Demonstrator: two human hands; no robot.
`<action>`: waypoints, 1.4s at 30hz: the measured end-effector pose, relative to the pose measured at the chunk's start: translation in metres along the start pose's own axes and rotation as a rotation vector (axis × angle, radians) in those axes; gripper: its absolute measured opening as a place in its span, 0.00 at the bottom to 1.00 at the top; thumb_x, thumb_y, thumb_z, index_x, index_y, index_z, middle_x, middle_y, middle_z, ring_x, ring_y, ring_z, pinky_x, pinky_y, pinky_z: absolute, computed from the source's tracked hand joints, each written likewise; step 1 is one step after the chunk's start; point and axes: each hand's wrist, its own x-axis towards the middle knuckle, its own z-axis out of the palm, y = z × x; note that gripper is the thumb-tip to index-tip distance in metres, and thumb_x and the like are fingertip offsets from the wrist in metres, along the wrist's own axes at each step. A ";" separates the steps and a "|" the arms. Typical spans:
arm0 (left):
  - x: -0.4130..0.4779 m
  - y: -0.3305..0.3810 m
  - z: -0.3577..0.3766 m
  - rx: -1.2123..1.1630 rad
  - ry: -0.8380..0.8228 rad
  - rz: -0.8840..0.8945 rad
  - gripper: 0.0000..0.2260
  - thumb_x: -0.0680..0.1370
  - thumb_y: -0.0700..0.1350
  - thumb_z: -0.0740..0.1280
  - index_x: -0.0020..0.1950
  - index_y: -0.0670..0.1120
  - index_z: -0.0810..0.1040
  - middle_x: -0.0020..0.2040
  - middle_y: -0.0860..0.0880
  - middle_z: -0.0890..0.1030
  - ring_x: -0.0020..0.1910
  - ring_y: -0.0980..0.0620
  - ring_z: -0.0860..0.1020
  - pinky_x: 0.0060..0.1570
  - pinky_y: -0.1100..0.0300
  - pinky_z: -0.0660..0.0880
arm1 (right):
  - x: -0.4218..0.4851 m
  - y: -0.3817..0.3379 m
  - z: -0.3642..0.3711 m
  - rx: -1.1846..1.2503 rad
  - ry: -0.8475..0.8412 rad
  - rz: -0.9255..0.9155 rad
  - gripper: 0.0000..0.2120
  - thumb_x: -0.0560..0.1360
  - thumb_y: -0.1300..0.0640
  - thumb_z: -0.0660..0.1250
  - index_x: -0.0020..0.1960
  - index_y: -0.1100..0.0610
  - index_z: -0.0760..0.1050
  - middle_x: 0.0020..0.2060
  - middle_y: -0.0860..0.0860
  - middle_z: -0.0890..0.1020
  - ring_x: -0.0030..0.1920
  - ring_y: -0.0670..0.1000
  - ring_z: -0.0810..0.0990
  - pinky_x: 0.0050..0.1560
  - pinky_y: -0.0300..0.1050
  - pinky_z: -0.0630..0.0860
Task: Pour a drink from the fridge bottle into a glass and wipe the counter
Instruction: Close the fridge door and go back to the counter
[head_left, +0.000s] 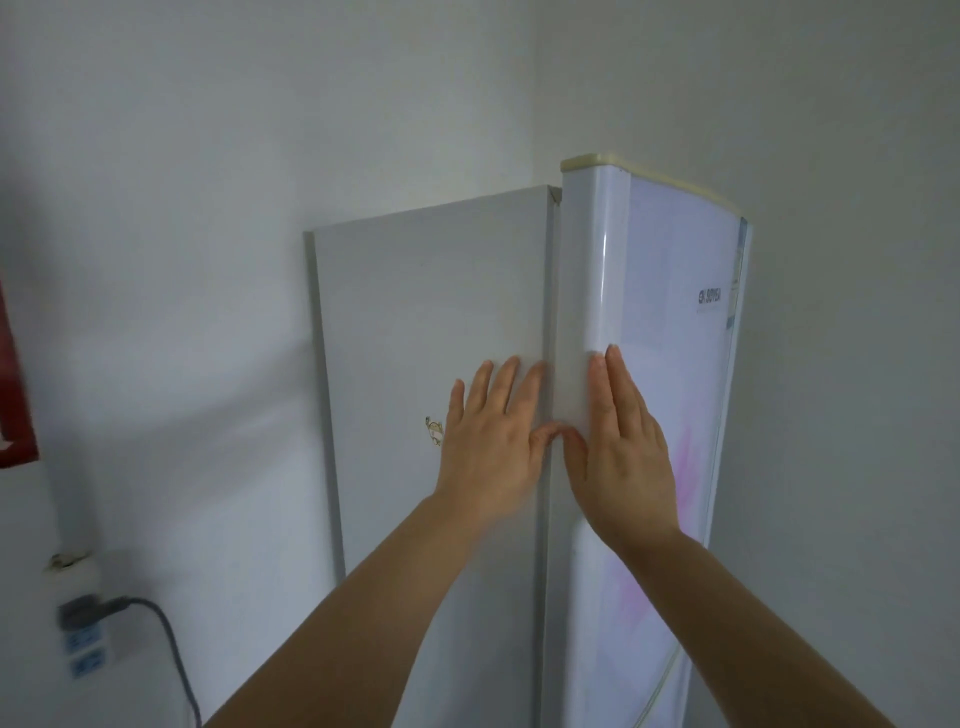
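A tall white fridge stands in the room's corner. Its grey side panel (426, 322) faces me and its glossy door (670, 322), with a faint pink pattern and a small logo, is at the right. My left hand (493, 441) lies flat on the side panel, fingers spread, fingertips at the door seam. My right hand (623, 447) lies flat on the door's rounded edge, thumb near the left thumb. Neither hand holds anything. The door looks closed against the cabinet. No bottle, glass or counter is in view.
White walls surround the fridge. A wall socket (83, 639) with a plug and grey cable (171, 654) sits low on the left wall. A red frame edge (13, 395) shows at the far left.
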 end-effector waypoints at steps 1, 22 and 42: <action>-0.005 -0.001 0.000 0.018 -0.009 -0.012 0.29 0.78 0.60 0.47 0.77 0.50 0.50 0.78 0.47 0.54 0.77 0.45 0.50 0.74 0.47 0.48 | -0.003 -0.002 -0.004 0.001 -0.014 0.006 0.31 0.76 0.59 0.64 0.74 0.58 0.53 0.73 0.59 0.61 0.71 0.60 0.65 0.65 0.55 0.69; -0.340 0.001 -0.081 0.365 -0.601 -0.889 0.22 0.79 0.52 0.60 0.72 0.46 0.63 0.68 0.45 0.70 0.68 0.44 0.67 0.70 0.46 0.58 | -0.204 -0.139 -0.041 0.195 -1.006 -0.575 0.21 0.76 0.60 0.58 0.69 0.55 0.65 0.66 0.53 0.69 0.63 0.54 0.70 0.66 0.50 0.63; -0.626 0.002 -0.254 0.476 -0.516 -1.715 0.21 0.79 0.50 0.59 0.70 0.46 0.63 0.68 0.44 0.70 0.67 0.43 0.67 0.67 0.47 0.60 | -0.328 -0.439 -0.110 0.603 -1.117 -1.283 0.16 0.76 0.57 0.56 0.64 0.54 0.69 0.61 0.53 0.72 0.59 0.55 0.73 0.59 0.49 0.68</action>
